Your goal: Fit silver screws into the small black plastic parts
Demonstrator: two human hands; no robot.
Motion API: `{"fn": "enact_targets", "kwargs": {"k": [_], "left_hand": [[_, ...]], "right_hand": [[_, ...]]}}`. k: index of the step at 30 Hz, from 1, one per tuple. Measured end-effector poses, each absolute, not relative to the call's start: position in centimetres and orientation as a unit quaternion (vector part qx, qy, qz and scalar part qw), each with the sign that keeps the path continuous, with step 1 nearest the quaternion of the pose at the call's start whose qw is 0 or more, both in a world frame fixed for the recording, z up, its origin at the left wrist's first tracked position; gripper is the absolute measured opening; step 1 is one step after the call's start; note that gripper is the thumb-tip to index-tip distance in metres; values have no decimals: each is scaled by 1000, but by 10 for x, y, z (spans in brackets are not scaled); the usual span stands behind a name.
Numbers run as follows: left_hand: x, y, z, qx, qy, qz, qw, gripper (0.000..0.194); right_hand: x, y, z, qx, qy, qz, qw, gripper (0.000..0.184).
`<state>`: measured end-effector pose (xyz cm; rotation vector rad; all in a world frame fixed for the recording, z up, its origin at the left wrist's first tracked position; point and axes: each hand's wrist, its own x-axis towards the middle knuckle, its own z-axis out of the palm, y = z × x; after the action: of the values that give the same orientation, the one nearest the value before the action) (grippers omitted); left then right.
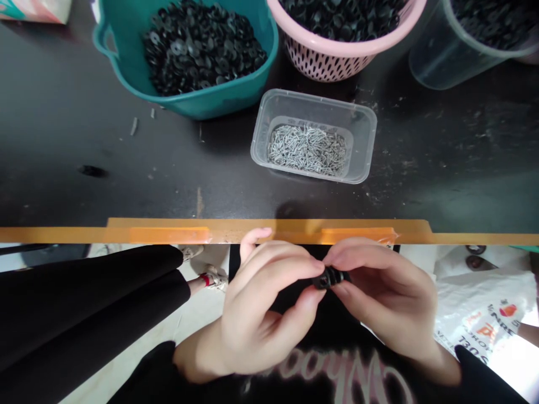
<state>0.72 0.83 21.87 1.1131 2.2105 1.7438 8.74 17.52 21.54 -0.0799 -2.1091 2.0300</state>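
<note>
Held up close to my chest, a short stack of black rubber washers (330,278) sits between the fingertips of both hands. My left hand (261,308) pinches the stack's left end with thumb and fingers. My right hand (387,297) grips its right end the same way. Any screw or pin inside the stack is hidden by the washers and my fingers. Both hands are below the table's taped front edge, well clear of the containers.
A teal tub (206,104) of black washers, a pink slotted basket (324,64) and a clear jug (446,62) of black parts stand along the dark table (76,140). A clear tub (314,101) holds silver screws. Orange tape (168,235) lines the edge.
</note>
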Motion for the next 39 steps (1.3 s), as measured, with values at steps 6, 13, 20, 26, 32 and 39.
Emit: {"fn": "enact_targets", "kwargs": {"k": [6,13,20,26,32,39], "left_hand": [[4,6,220,372,722,580,60,33],[5,3,219,363,730,578,33,32],[5,2,219,367,722,585,43,34],[3,-1,219,377,728,569,61,31],[4,1,220,369,718,586,63,31],[6,4,221,345,729,588,62,32]], "right_hand": [[87,177,214,-41,-655,750,82,35],[78,173,199,-83,-342,935,-39,16],[77,170,201,-99,-289,950,-66,13],[78,169,200,-94,-315,943,-53,15],[81,170,203,-73,-434,898,-22,21],[86,175,218,-63,-681,726,73,32]]}}
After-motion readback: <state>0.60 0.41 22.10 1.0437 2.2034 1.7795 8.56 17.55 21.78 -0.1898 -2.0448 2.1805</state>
